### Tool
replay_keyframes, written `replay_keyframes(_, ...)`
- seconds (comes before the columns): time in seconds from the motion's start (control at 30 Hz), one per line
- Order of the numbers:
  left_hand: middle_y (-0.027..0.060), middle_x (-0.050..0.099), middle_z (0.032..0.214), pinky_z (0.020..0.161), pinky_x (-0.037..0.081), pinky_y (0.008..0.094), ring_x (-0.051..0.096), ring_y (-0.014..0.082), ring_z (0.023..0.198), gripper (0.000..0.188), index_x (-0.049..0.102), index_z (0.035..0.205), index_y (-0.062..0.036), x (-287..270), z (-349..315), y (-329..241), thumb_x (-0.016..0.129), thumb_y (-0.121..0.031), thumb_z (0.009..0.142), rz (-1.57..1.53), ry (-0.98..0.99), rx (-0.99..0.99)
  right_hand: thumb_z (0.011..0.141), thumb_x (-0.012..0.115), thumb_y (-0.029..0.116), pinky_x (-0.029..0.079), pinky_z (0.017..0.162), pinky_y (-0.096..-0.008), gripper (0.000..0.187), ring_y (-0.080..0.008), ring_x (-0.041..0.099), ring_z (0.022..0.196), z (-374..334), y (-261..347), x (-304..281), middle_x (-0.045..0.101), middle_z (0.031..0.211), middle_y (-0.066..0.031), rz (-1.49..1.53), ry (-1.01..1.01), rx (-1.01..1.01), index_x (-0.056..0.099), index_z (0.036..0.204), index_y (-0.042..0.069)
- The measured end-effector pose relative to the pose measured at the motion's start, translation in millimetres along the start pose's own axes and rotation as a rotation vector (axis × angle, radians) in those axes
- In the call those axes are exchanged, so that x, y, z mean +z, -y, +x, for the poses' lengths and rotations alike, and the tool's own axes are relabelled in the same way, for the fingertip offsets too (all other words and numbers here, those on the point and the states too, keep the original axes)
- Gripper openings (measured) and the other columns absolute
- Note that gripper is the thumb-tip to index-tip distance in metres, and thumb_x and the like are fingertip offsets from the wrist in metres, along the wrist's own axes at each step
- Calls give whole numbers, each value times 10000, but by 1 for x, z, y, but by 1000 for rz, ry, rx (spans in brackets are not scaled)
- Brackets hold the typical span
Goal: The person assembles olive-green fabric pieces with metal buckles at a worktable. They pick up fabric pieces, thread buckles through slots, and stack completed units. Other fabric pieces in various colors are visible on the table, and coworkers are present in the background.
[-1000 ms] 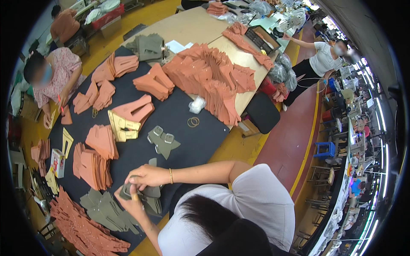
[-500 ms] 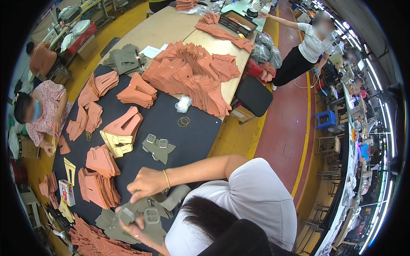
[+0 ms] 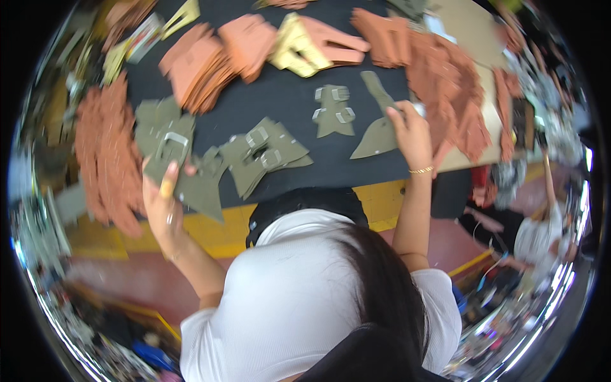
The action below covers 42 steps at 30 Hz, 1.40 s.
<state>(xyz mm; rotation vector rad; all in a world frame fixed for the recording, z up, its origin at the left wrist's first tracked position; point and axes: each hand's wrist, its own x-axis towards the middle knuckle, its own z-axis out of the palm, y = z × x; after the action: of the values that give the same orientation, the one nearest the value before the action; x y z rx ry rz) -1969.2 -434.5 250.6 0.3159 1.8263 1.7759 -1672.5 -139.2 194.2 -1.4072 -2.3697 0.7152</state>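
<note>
At the left of the dark table, my left hand [image 3: 164, 213] grips an olive piece with a square metal buckle [image 3: 170, 148], thumb on top. More olive cut pieces [image 3: 147, 118] lie behind it. Out to the right, my right hand [image 3: 414, 135] pinches a flat olive cut piece [image 3: 377, 139] with a narrow strip at its far end. Between my hands rests a small pile of olive pieces with buckles [image 3: 280, 143]. An olive piece bearing several buckles [image 3: 334, 114] lies flat nearer the right hand. Motion blurs some edges.
Stacks of orange-brown cut pieces [image 3: 203, 70] and yellow templates [image 3: 298, 48] line the far side. A long orange-brown pile [image 3: 105, 153] borders the left, a large heap [image 3: 449, 95] the right. A small box [image 3: 145, 37] stands far left. A co-worker [image 3: 531, 226] is at the right.
My view has turned and shifted. My hands, close together before, are now wide apart. The right has moved right and holds an olive cut piece; the left still holds a buckled piece.
</note>
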Motion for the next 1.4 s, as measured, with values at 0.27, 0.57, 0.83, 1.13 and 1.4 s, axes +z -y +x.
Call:
replay_keyframes(0.27,121,677,963,666,564,268,680,168,756,289,585,1117,47,-63,-27,-22,677,-106,889,7,-365,123,970,551,152,451,717,-255,177,-90,540,774,0,86,67,623,882,-29,663,561,-197,596,1060,7)
replay_keyframes(0.57,131,679,957,652,560,261,690,171,751,247,609,1093,45,-56,-35,-2,632,-137,927,-152,-356,0,998,524,170,511,824,-260,234,-116,627,907,4,124,64,658,1015,-83,1104,873,6,539,1154,-4)
replay_keyframes(0.83,133,678,976,646,565,279,697,194,771,239,597,1106,48,-69,-30,-11,602,-118,934,-146,-347,125,989,538,168,523,742,-239,222,-101,636,900,-14,143,93,679,1017,-90,1159,842,98,525,1153,20)
replay_keyframes(1.13,151,677,1010,779,553,335,685,249,909,292,554,1190,45,-88,-39,-9,588,-82,930,-128,-429,149,929,627,234,347,1096,-366,793,-303,294,1412,-109,165,216,236,1534,-261,905,1271,221,140,1512,6)
replay_keyframes(1.4,133,715,955,590,499,233,662,116,756,278,585,1082,-7,19,14,58,666,-199,899,101,130,-243,932,548,310,427,1014,-388,454,-321,557,1194,-119,105,194,559,1320,-182,386,1412,-320,544,1295,37)
